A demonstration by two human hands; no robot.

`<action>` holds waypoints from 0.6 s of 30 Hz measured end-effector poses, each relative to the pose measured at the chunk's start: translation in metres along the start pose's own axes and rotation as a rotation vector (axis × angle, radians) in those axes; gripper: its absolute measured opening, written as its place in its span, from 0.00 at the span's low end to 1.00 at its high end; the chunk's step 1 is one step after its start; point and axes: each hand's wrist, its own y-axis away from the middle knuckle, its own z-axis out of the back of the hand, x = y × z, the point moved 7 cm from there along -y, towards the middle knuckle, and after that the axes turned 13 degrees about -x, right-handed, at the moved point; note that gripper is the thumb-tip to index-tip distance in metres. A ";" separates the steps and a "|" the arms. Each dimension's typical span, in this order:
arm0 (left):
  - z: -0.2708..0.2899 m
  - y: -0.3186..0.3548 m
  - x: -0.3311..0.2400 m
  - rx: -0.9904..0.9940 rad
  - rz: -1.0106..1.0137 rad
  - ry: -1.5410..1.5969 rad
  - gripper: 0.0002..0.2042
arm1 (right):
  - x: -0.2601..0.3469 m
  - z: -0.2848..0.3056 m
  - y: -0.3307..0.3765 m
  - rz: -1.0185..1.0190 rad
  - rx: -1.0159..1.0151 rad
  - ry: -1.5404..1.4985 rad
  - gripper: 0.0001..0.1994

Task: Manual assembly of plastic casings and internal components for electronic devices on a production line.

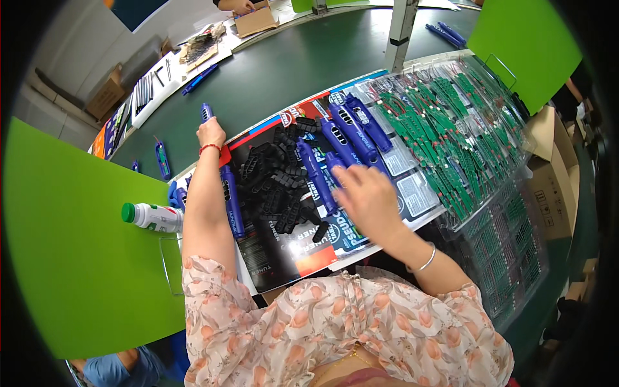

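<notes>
My left hand (211, 133) reaches far forward, closed round a blue plastic casing (206, 112) with oval slots; its top end sticks out above my fingers. Over the board's right part is my right hand (371, 201), its fingertips smeared by motion beside a short blue casing (333, 162). Whether it grips that piece cannot be made out. Left of it lies a long blue casing (316, 175), and beyond it several more blue casings (343, 143) lie side by side. A heap of black slotted plastic parts (278, 177) covers the middle. Another blue casing (231, 201) lies beside my left forearm.
Green circuit boards (445, 129) with wires fill a plastic-covered tray on the right. A white bottle (155, 217) with a green cap stands by the green panel (71, 238). A metal post (401, 35) rises at the belt (309, 55), which carries a circuit-filled casing (162, 158).
</notes>
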 end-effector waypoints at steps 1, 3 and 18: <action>0.001 0.001 0.004 -0.048 -0.004 0.027 0.25 | -0.013 0.004 -0.006 -0.032 -0.027 0.022 0.16; 0.013 0.002 0.005 -0.154 -0.010 0.082 0.24 | -0.036 0.004 -0.019 -0.037 -0.071 0.063 0.09; 0.206 0.216 -0.141 0.342 0.487 2.046 0.25 | -0.063 -0.165 -0.130 0.058 0.197 0.236 0.06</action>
